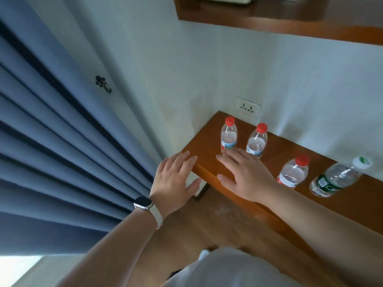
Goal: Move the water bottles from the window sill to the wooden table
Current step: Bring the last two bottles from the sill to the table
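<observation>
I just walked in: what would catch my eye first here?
Three red-capped bottles and a white-capped bottle at the right end stand on the wooden table. The left hand and right hand, both open and holding nothing, hover at the table's left corner. A big blue curtain fills the left side.

Four water bottles stand in a row on the wooden table at the right of the frame. A wall socket sits behind them. A curtain fills the left, a shelf the upper right.
</observation>
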Action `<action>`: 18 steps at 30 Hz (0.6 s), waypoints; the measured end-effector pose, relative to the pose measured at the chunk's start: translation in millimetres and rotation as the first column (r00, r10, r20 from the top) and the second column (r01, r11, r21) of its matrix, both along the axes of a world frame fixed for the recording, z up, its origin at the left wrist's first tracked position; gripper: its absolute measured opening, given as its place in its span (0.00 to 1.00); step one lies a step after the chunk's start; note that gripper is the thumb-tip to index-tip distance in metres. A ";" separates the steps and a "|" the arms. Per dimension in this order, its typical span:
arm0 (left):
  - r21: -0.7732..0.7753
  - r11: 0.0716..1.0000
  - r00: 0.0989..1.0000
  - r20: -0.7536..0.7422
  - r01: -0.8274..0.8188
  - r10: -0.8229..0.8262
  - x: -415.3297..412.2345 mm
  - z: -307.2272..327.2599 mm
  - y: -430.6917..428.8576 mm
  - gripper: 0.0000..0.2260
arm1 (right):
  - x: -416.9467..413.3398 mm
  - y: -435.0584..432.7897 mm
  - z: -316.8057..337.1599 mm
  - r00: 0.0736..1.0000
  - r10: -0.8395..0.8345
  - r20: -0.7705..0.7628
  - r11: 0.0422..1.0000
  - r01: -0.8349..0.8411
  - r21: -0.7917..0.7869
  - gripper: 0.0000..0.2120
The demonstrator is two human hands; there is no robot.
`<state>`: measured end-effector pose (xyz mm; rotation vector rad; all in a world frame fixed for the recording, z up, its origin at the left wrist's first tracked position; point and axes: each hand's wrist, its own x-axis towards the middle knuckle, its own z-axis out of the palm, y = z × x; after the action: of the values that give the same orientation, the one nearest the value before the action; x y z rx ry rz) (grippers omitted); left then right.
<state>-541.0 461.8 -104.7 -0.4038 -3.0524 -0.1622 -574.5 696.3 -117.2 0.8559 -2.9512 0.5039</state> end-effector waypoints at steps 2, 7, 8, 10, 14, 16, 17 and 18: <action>0.012 0.998 0.998 -0.027 -0.056 0.056 7.7 6.9 -1.0 0.24 | -8.5 -1.2 5.2 0.997 0.074 -0.004 0.997 -0.074 0.011 0.27; -0.006 0.985 0.984 -0.047 -0.173 0.172 29.2 10.3 -7.3 0.23 | -26.2 -16.1 13.6 0.969 0.240 -0.053 0.970 -0.242 -0.028 0.25; -0.018 0.979 0.979 -0.046 -0.201 0.200 35.0 9.0 -10.9 0.23 | -27.5 -21.8 12.8 0.959 0.279 -0.054 0.959 -0.281 -0.038 0.25; -0.038 0.967 0.966 -0.062 -0.252 0.249 48.9 7.3 -18.0 0.21 | -28.6 -34.4 9.4 0.936 0.348 -0.047 0.936 -0.350 -0.044 0.26; -0.079 0.928 0.931 -0.070 -0.364 0.359 84.8 7.4 -33.2 0.22 | -23.1 -63.2 2.0 0.883 0.468 -0.049 0.878 -0.470 -0.091 0.25; -0.081 0.901 0.904 -0.080 -0.426 0.420 104.8 11.0 -42.8 0.22 | -16.8 -79.5 2.3 0.852 0.519 -0.061 0.846 -0.523 -0.106 0.25; -0.074 0.886 0.888 -0.085 -0.457 0.451 114.7 13.1 -47.9 0.22 | -13.3 -87.9 3.6 0.835 0.546 -0.062 0.828 -0.550 -0.107 0.25; -0.063 0.871 0.872 -0.086 -0.487 0.481 124.4 15.5 -53.2 0.22 | -9.6 -96.4 5.4 0.818 0.572 -0.063 0.811 -0.576 -0.102 0.25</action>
<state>-416.6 408.6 -89.2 0.3560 -2.9819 0.0055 -584.0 599.9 -111.8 1.7306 -2.5518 0.6605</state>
